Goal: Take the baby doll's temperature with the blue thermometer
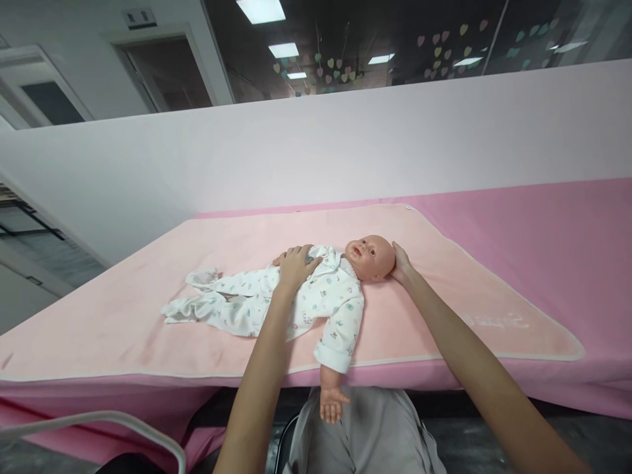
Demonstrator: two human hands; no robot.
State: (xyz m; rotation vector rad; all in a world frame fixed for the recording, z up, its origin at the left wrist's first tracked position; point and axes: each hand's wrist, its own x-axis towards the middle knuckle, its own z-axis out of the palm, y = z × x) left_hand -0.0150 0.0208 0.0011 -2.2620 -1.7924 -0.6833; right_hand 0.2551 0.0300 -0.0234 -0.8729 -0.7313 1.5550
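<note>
A baby doll (296,296) in a white patterned sleepsuit lies on its back on a pink blanket (434,296), head to the right. My left hand (295,263) rests flat on the doll's chest, fingers spread. My right hand (401,262) cups the back of the doll's bare head (370,257), fingers partly hidden behind it. One doll arm (333,388) hangs over the near edge of the table.
The blanket covers a table with a darker pink cloth (543,224). A pale partition wall (316,145) stands behind it. A curved white rail (123,428) sits at the lower left. My grey-clad lap (365,434) is below the table edge.
</note>
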